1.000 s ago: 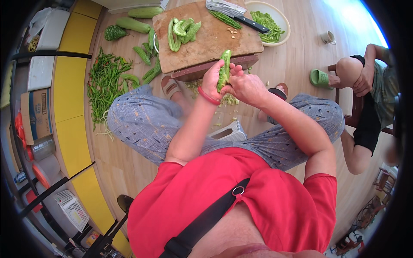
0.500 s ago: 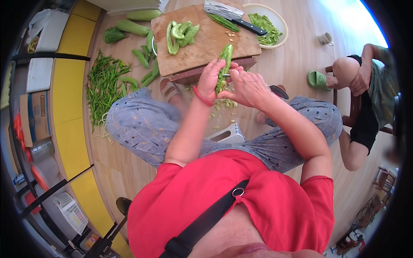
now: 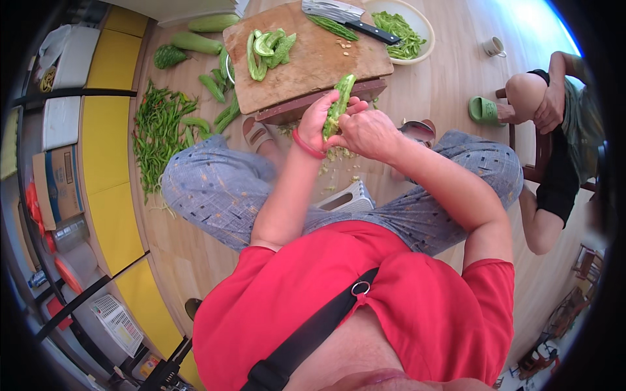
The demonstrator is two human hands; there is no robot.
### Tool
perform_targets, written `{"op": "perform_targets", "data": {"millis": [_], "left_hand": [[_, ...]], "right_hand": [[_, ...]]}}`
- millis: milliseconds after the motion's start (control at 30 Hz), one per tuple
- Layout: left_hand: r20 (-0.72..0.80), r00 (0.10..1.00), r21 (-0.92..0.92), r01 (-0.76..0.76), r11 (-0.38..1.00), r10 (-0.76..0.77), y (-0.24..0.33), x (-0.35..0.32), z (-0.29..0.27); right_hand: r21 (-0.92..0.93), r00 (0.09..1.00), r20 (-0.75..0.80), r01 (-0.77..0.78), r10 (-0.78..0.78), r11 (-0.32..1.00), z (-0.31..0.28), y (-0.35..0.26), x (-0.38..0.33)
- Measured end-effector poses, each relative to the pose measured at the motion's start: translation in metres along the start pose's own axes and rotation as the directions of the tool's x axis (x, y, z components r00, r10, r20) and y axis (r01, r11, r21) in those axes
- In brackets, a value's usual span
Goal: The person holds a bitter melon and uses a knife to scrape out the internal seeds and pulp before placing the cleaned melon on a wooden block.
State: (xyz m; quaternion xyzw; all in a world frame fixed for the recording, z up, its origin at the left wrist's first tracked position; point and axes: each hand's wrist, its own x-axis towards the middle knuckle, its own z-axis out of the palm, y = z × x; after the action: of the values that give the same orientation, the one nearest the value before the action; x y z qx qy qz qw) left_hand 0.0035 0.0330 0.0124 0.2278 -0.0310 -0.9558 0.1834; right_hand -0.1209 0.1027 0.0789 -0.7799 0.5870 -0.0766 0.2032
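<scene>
A halved bitter gourd point(image 3: 340, 104) is held upright just above centre of the head view, its tip pointing toward 12 o'clock. The left hand point(image 3: 317, 122) is wrapped about the lower part of the gourd, fingers curled shut on it; a red band point(image 3: 305, 145) is worn at that wrist. The right hand point(image 3: 369, 132) is pressed against the gourd from the 3 o'clock side, fingers bent in on it; whether the thumb is inside the hollow cannot be told, as it is hidden. Pale seed scraps point(image 3: 338, 156) are seen scattered on the wooden floor point(image 3: 430, 91) directly below the hands, at 6 o'clock of them. A wooden chopping block point(image 3: 313, 62) lies at 12 o'clock of the hands, just beyond the gourd tip. On it, at its 10 o'clock corner, cleaned gourd halves point(image 3: 267, 47) are piled; at its 1 o'clock edge a cleaver point(image 3: 345, 16) with a dark handle is laid flat. A pale bowl of cut greens point(image 3: 403, 29) stands touching the block's right edge. Whole gourds point(image 3: 195, 42) and a heap of long green beans point(image 3: 160, 130) are spread on the floor at 9 to 10 o'clock. A white plastic stool point(image 3: 349, 197) shows between the knees. At 3 o'clock another person's bent leg point(image 3: 541, 98) and green slipper point(image 3: 484, 111) are noted, well apart from the hands.
</scene>
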Motion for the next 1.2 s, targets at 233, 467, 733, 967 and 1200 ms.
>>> {"op": "perform_targets", "data": {"millis": [233,467,733,967,1200], "left_hand": [[0.080,0.997,-0.100,0.026,0.995,-0.018,-0.002,0.005,-0.013],[-0.109,0.966,-0.051,-0.243,0.969,0.236,-0.001,0.008,-0.011],[-0.052,0.840,0.362,-0.489,0.794,0.541,0.003,-0.001,0.018],[0.032,0.864,0.295,-0.489,0.821,0.503,-0.003,0.001,0.021],[0.090,0.921,-0.148,-0.364,0.919,0.379,-0.005,0.007,0.006]], "right_hand": [[0.048,0.998,-0.056,-0.031,0.034,0.998,0.008,0.006,-0.003],[-0.025,0.993,-0.011,-0.119,0.119,0.993,0.012,-0.004,-0.010],[0.304,0.948,-0.236,-0.136,0.213,0.943,-0.009,0.008,-0.003],[0.741,0.964,-0.058,-0.133,0.260,0.659,0.005,0.003,0.007],[0.236,0.967,-0.227,0.167,-0.112,0.957,0.011,0.007,-0.005]]}}
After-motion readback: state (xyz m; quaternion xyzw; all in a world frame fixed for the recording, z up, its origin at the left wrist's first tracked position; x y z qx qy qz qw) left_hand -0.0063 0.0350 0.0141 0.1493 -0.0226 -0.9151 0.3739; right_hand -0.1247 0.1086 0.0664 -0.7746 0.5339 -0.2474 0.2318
